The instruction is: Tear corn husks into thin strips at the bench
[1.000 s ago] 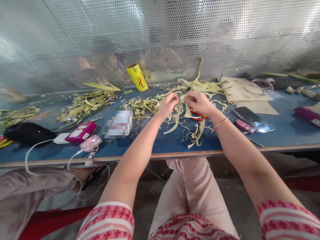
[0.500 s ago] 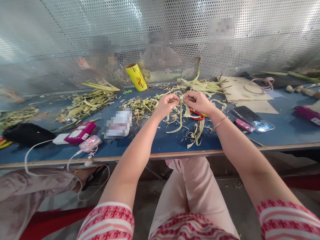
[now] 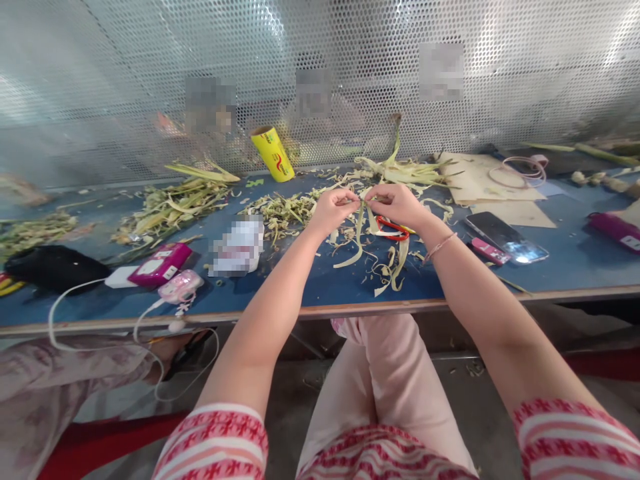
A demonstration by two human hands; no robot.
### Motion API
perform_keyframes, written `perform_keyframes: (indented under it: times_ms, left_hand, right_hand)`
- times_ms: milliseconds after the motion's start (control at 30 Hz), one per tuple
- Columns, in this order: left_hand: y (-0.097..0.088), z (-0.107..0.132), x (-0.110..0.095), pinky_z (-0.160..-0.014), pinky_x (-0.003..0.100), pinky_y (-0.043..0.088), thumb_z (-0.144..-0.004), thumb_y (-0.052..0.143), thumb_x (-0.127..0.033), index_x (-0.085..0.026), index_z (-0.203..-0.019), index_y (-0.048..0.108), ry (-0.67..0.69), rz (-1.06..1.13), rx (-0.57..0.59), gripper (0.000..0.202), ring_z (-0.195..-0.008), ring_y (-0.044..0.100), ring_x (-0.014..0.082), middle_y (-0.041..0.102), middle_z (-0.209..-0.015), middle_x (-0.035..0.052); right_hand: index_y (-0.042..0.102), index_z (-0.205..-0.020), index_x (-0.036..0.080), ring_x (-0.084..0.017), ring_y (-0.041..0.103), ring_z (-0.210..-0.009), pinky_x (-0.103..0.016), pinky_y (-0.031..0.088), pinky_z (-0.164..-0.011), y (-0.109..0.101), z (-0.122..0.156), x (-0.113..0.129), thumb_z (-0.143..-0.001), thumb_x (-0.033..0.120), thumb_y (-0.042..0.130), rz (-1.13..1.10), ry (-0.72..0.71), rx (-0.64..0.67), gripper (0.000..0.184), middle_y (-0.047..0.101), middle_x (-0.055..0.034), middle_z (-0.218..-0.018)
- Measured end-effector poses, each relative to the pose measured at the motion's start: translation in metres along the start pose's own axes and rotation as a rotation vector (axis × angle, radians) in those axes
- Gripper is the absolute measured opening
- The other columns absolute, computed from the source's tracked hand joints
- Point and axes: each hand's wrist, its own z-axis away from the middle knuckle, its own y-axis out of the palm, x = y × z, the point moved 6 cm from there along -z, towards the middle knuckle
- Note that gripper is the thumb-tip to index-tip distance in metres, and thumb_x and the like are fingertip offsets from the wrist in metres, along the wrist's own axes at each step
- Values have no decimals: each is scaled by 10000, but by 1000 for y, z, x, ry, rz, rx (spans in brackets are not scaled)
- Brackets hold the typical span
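Note:
Over the middle of the blue table (image 3: pixel 325 287), my left hand (image 3: pixel 334 210) and my right hand (image 3: pixel 400 205) almost meet, both pinched on the same pale green husk strip (image 3: pixel 358 235). The strip hangs from between my fingers and curls down to the table. Red-handled scissors (image 3: pixel 393 228) lie just under my right hand. Loose husk peelings (image 3: pixel 393 267) are scattered in front of my hands.
Husk heaps (image 3: pixel 173 203) lie at the left and back middle. A yellow roll (image 3: pixel 273 155) leans on the perforated metal screen (image 3: pixel 320 73). A magenta power bank (image 3: pixel 160 265), a pink device (image 3: pixel 181 287), a phone (image 3: pixel 507 239) and cardboard (image 3: pixel 487 183) lie on the table. Another person's sleeve (image 3: pixel 65 373) shows lower left.
My hands have stayed together, shifting only slightly upward. The hanging strip has swung and curled a little; otherwise the table looks the same.

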Motion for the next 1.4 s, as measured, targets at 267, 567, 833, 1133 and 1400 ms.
perform_keyframes:
  times_ms: [267, 567, 833, 1133, 1400]
  left_hand:
    - [-2, -1, 0, -494, 251, 202, -742, 682, -255, -188, -670, 641, 7, -2, -41, 107, -453, 292, 70, 346, -475, -64]
    - [-3, -2, 6, -546, 234, 375, -800, 621, -202, -195, -717, 589, -45, 105, -131, 90, -504, 416, 82, 431, -535, -55]
    - [9, -3, 18, -662, 263, 521, -857, 530, -181, -193, -737, 487, -169, 328, -56, 128, -611, 602, 101, 581, -646, -27]
    - [17, -1, 17, -712, 334, 562, -902, 524, -318, -209, -777, 428, -216, 396, 24, 192, -654, 670, 138, 621, -666, -24]
    - [16, 0, 9, -654, 267, 539, -788, 672, -169, -214, -849, 416, -111, 349, -5, 267, -584, 639, 87, 629, -676, -60]
  right_hand:
    - [681, -874, 167, -117, 442, -623, -272, 377, -589, 2, -2, -4, -860, 302, 590, 74, -12, -14, 164, 576, -18, -715]
    - [642, -851, 209, -256, 558, -919, -458, 464, -858, -15, 4, 21, -901, 283, 530, 340, -189, -274, 143, 588, -96, -870]
    - [633, -763, 164, -196, 542, -723, -348, 446, -726, 11, -3, 7, -821, 217, 590, 375, -107, -122, 89, 611, -74, -735]
    - [539, -768, 197, -202, 553, -760, -315, 417, -738, 17, -6, 3, -854, 121, 460, 337, -98, -75, 139, 606, -67, -756]
    - [436, -868, 216, -190, 499, -719, -317, 408, -685, 25, -3, 4, -867, 79, 383, 289, -77, -72, 147, 571, -75, -815]
